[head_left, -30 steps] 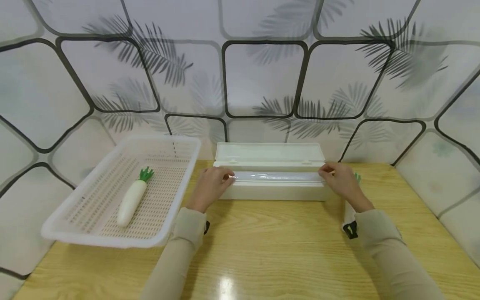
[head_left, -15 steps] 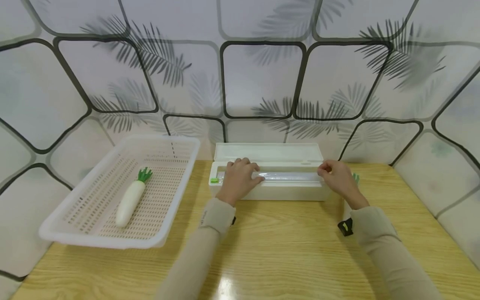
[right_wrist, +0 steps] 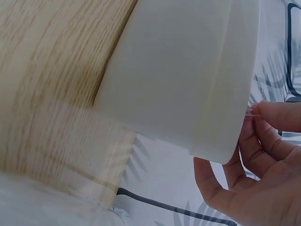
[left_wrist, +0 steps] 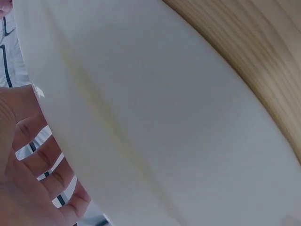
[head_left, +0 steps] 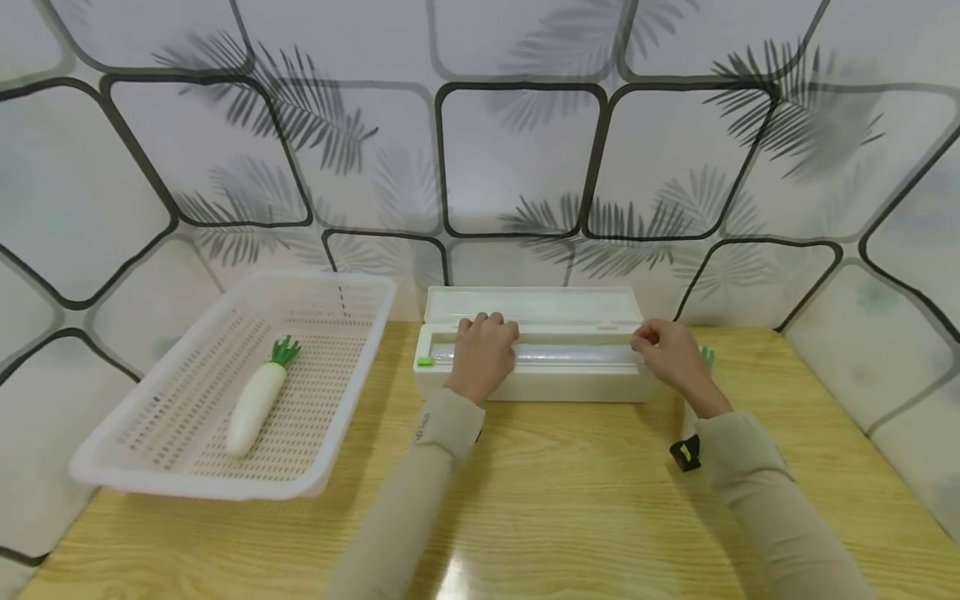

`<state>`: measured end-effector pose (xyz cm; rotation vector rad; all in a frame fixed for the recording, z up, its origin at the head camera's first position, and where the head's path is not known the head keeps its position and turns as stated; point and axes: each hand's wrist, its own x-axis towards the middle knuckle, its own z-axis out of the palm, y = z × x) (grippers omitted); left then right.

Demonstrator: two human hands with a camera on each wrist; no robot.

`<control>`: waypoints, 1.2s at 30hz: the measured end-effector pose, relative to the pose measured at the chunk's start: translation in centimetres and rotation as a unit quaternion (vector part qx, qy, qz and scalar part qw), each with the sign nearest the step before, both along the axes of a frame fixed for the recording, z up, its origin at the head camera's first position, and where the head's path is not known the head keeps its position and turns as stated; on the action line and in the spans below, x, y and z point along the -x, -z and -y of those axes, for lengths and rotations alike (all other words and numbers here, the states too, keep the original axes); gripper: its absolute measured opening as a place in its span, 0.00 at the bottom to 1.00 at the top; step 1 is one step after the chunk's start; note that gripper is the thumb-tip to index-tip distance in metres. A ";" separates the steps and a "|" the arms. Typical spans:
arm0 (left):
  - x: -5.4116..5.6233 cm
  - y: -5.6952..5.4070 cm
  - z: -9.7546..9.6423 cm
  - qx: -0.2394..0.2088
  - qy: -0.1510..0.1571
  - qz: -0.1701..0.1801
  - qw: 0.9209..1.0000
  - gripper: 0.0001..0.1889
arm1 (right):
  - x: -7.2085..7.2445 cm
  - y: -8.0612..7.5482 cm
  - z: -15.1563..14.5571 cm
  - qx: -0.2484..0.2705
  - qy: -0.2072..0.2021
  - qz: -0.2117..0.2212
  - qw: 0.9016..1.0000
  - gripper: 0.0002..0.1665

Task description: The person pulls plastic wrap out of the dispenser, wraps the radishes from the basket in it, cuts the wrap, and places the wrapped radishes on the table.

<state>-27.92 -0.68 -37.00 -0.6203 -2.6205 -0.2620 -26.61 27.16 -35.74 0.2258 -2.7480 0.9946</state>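
A long white cling film box [head_left: 570,388] lies on the table with its lid [head_left: 532,305] tipped back. Inside runs a shiny roll of cling film [head_left: 577,354]. My left hand [head_left: 485,357] is over the roll, left of its middle; its fingers [left_wrist: 44,160] are spread and bent behind the box rim, fingertips hidden. At the right end, my right hand [head_left: 669,354] pinches a bit of clear film between thumb and forefinger, as the right wrist view shows. Its other fingers [right_wrist: 207,179] are behind the box corner. A green slider [head_left: 426,362] sits on the box's left end.
At the left stands a white perforated basket [head_left: 330,458] holding a white radish [head_left: 258,408] with a green top. A partly hidden white object with green tips [head_left: 708,357] stands behind the right forearm. A patterned curtain [head_left: 525,167] borders the table [head_left: 570,500].
My left hand has left the box's left end and moved right onto the roll, uncovering the green slider. My right hand keeps its pinch at the right end.
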 end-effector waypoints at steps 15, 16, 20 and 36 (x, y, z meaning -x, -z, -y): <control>-0.1 -0.3 5.6 0.010 0.022 -0.020 1.000 0.07 | -0.2 0.0 -0.7 -0.002 -0.001 0.001 1.000 0.09; 0.0 -0.2 5.8 0.007 0.030 -0.023 0.999 0.07 | -0.2 0.1 -0.7 -0.002 -0.001 0.000 1.000 0.09; 0.2 -0.1 6.3 0.006 0.045 -0.032 0.998 0.03 | -0.2 0.3 -0.7 -0.004 -0.008 -0.011 1.000 0.08; 0.2 -0.8 8.0 -0.039 0.085 -0.079 0.993 0.02 | -0.5 0.1 -0.4 0.002 -0.022 -0.061 0.998 0.07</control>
